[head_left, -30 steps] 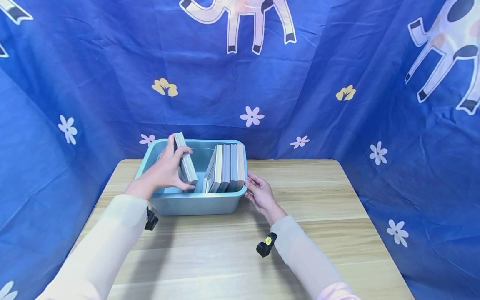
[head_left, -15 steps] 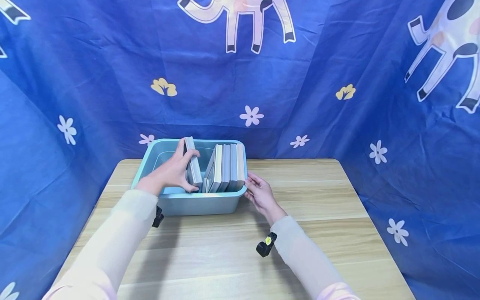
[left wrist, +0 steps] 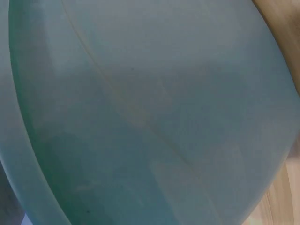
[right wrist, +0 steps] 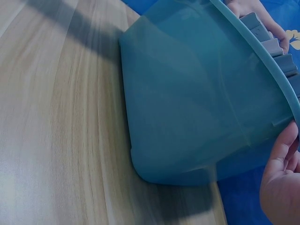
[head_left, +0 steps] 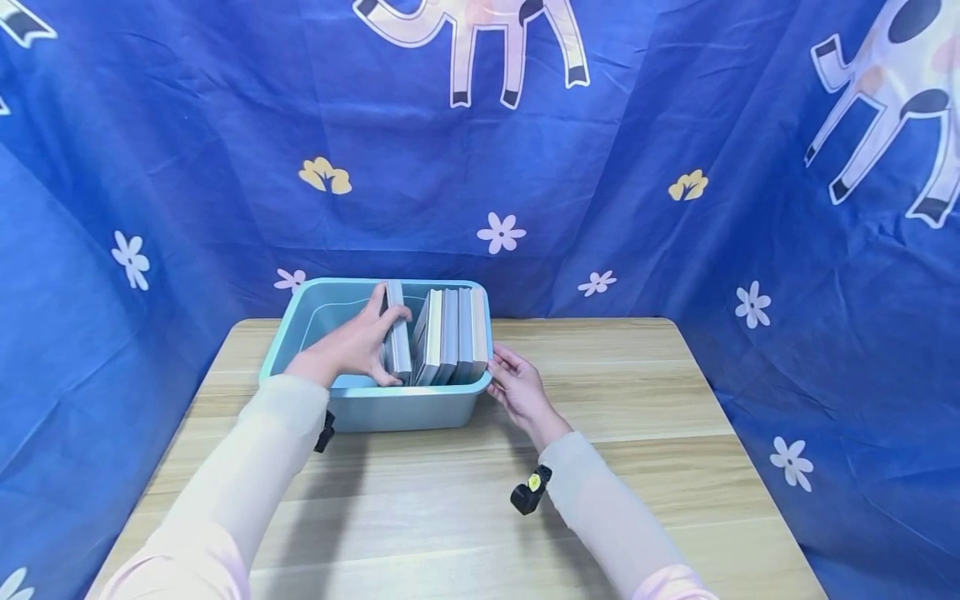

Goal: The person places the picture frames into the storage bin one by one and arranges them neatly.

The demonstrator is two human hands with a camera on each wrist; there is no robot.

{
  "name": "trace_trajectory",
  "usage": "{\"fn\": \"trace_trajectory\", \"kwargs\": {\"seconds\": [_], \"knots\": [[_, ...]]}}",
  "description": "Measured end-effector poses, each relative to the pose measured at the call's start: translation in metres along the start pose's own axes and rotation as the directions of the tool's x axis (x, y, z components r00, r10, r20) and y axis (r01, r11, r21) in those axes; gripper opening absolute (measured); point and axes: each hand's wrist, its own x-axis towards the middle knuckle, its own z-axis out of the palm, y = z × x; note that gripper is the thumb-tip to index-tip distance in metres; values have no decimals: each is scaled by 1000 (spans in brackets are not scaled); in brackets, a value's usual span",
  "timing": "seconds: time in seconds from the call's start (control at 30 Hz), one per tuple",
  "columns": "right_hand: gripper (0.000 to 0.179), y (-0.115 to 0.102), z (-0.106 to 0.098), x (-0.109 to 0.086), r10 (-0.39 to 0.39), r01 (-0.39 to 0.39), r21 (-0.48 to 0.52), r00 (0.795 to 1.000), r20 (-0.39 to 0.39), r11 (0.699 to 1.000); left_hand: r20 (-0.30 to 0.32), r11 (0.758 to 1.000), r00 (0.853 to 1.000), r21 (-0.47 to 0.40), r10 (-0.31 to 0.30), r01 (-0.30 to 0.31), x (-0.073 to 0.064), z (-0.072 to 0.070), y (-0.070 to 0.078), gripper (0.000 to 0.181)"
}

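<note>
A light blue plastic tub stands at the back of the table. Inside it, several books stand on edge, packed against the right end. My left hand reaches in and grips a slightly tilted book between thumb and fingers, just left of that row; whether it touches the row is unclear. Outside the right end, my right hand holds the tub by its rim. In the right wrist view, curled fingers lie by the tub's outer wall. The left wrist view shows the tub's wall without the hand.
The wooden table stretches in front of the tub and to its right. A blue patterned cloth hangs behind the table and along both sides. A black wrist camera sits below the right sleeve.
My left hand has moved to the right with the book, lowering it toward the row and bringing it more upright. The right hand has stayed at the tub's right end.
</note>
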Motion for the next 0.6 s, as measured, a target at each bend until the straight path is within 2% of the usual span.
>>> {"fn": "trace_trajectory", "kwargs": {"seconds": [0.27,0.5,0.6], "knots": [[41,-1,-1,0,-1,1,6,1000,-1,1000,55,1000,998,23,-3,2,7,2,-1,96],[42,1,-1,1,-9,9,-7,1000,2,1000,119,998,991,18,-55,53,12,0,6,95],[43,0,-1,0,-7,7,-13,1000,-5,1000,123,999,991,22,-45,43,14,1,7,95]]}}
